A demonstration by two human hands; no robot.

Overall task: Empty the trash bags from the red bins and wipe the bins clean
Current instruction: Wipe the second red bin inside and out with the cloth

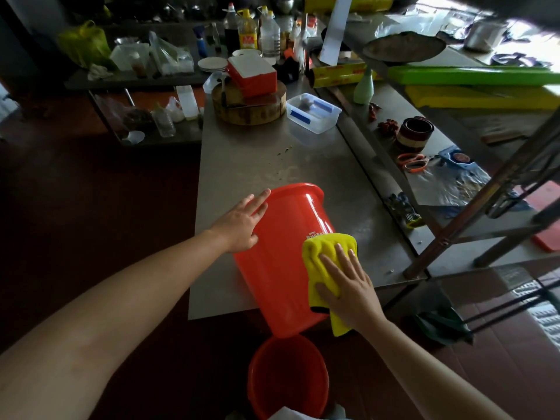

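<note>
A red bin lies on its side on the steel table, its mouth pointing away from me and its base hanging over the near edge. My left hand rests flat on the bin's left side with straight fingers. My right hand presses a yellow cloth flat against the bin's right side. A second red bin stands upright on the floor below the table's near edge, and no bag shows inside it.
Farther along the table stand a clear plastic container, a round wooden chopping block with a red-and-white box on it, and several bottles. A metal shelf rack runs along the right. Dark red floor lies to the left.
</note>
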